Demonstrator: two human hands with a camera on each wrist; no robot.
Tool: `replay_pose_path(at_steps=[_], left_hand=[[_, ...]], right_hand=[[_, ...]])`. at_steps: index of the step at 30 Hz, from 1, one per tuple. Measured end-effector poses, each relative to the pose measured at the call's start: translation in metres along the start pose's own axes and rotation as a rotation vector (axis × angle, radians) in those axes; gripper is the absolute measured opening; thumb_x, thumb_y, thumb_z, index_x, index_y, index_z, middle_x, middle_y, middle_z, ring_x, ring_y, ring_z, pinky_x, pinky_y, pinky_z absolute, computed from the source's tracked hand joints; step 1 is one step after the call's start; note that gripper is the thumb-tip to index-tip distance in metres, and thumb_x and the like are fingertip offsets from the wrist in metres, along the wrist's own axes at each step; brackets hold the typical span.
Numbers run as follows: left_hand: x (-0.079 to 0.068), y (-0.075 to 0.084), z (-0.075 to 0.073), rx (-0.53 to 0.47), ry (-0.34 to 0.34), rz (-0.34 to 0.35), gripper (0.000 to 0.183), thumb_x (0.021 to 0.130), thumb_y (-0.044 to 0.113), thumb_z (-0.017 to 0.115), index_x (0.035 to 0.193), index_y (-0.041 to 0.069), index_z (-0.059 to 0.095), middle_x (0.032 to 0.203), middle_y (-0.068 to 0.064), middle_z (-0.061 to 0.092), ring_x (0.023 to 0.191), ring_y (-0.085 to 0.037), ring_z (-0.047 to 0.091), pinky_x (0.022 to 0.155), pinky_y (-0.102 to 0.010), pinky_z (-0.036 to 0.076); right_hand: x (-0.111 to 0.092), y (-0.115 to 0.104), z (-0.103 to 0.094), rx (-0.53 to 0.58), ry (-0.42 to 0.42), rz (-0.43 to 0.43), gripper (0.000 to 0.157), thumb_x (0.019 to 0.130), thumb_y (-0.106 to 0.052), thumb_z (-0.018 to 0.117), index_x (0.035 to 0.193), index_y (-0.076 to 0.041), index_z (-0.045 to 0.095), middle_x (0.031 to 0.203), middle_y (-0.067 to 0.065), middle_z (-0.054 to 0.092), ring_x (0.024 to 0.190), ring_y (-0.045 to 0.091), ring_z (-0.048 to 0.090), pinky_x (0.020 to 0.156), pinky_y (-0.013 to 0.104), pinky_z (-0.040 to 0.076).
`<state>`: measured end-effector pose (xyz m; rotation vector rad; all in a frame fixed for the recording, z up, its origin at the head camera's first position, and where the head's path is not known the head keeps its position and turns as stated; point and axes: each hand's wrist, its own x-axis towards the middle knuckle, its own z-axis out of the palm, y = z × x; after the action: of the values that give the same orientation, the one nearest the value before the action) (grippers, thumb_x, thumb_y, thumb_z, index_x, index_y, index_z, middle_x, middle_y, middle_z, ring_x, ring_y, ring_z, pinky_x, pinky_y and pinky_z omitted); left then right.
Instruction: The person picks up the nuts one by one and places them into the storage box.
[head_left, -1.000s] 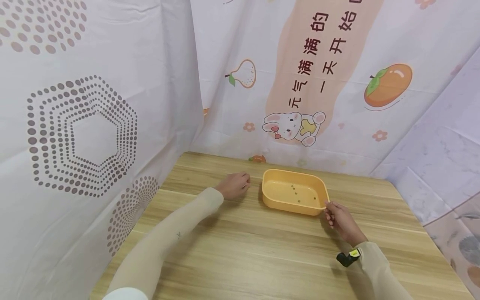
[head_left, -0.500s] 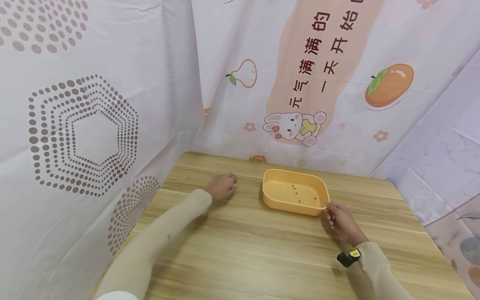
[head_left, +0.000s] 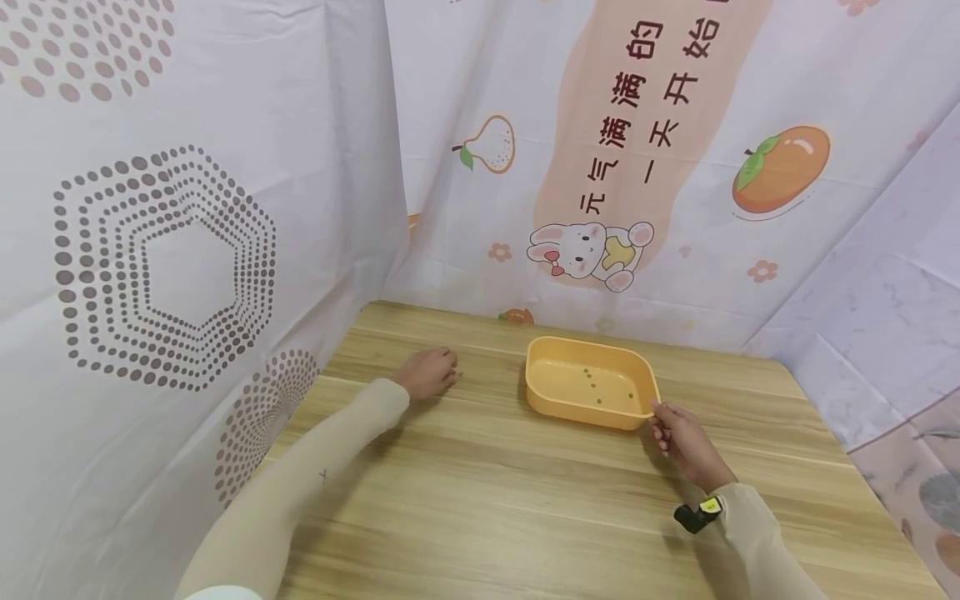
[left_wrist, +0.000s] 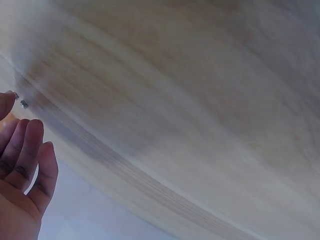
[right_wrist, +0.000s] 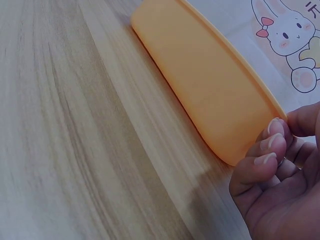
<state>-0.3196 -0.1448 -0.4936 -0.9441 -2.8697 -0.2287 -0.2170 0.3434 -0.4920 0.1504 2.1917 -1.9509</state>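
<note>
A shallow yellow-orange plastic tray (head_left: 553, 408) stands on the table, with several tiny dark greenish pieces (head_left: 593, 386) scattered on its floor. My right hand (head_left: 684, 442) grips the tray's near right corner; in the right wrist view the thumb and fingers pinch its rim (right_wrist: 250, 70). To the left of the tray, my left hand (head_left: 427, 372) is low over the table, its fingers loosely bent. By its fingertips lie small dark pieces (head_left: 461, 375). In the left wrist view a shiny small piece (left_wrist: 23, 104) lies near the thumb, apart from the fingers; their exact kind is too small to tell.
The wood-grain table (head_left: 480, 500) reaches back to a white printed curtain (head_left: 450, 250) behind the tray. Another patterned curtain (head_left: 315, 208) hangs along the left side. On the right wrist sits a black device with a yellow label (head_left: 697, 515).
My left hand has moved left, away from the tray, and the small pieces now show beside its fingertips. My right hand and the tray have stayed in place.
</note>
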Motion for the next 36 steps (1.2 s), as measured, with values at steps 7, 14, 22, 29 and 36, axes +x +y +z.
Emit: replay_pose_path(at_steps=[7, 14, 22, 29, 36], left_hand=[[-0.0025, -0.0041, 0.0022, -0.002, -0.006, 0.004, 0.026, 0.101, 0.023, 0.069, 0.115, 0.002, 0.068, 0.105, -0.008, 0.067, 0.089, -0.019, 0.067, 0.077, -0.030, 0.058], [-0.0022, -0.0004, 0.0026, 0.010, 0.001, 0.027, 0.015, 0.100, 0.016, 0.070, 0.109, 0.004, 0.069, 0.102, -0.007, 0.067, 0.088, -0.019, 0.066, 0.077, -0.031, 0.058], [-0.0009, 0.0022, 0.0020, 0.017, -0.007, 0.010, 0.006, 0.099, 0.013, 0.070, 0.101, 0.007, 0.069, 0.098, -0.004, 0.065, 0.086, -0.018, 0.065, 0.074, -0.031, 0.057], [0.0003, 0.0027, 0.0009, 0.013, -0.038, -0.031, 0.005, 0.099, 0.011, 0.069, 0.100, 0.006, 0.068, 0.095, -0.004, 0.065, 0.088, -0.018, 0.064, 0.076, -0.031, 0.057], [-0.0001, 0.0053, -0.0031, 0.044, -0.075, -0.031, 0.008, 0.098, 0.008, 0.070, 0.093, 0.004, 0.066, 0.087, -0.004, 0.059, 0.076, -0.015, 0.056, 0.069, -0.028, 0.054]], right_hand=[[-0.0016, 0.0007, -0.0003, -0.041, -0.009, -0.027, 0.037, 0.112, -0.037, 0.042, 0.099, -0.004, 0.053, 0.076, -0.003, 0.049, 0.061, 0.008, 0.044, 0.053, 0.024, 0.043], [-0.0028, 0.0005, 0.0006, -0.047, -0.012, -0.036, 0.039, 0.112, -0.037, 0.042, 0.099, -0.003, 0.053, 0.076, -0.003, 0.049, 0.060, 0.008, 0.044, 0.053, 0.024, 0.043], [-0.0032, 0.0008, 0.0004, -0.039, -0.018, -0.040, 0.038, 0.112, -0.037, 0.042, 0.099, -0.003, 0.053, 0.076, -0.002, 0.048, 0.061, 0.009, 0.043, 0.054, 0.024, 0.042], [-0.0023, 0.0031, 0.0008, -0.047, -0.015, -0.044, 0.040, 0.112, -0.038, 0.042, 0.101, -0.001, 0.052, 0.076, -0.002, 0.048, 0.061, 0.009, 0.043, 0.053, 0.024, 0.043], [-0.0017, 0.0008, 0.0007, -0.030, -0.019, -0.040, 0.037, 0.113, -0.035, 0.041, 0.097, -0.003, 0.052, 0.075, -0.002, 0.048, 0.060, 0.009, 0.043, 0.053, 0.023, 0.042]])
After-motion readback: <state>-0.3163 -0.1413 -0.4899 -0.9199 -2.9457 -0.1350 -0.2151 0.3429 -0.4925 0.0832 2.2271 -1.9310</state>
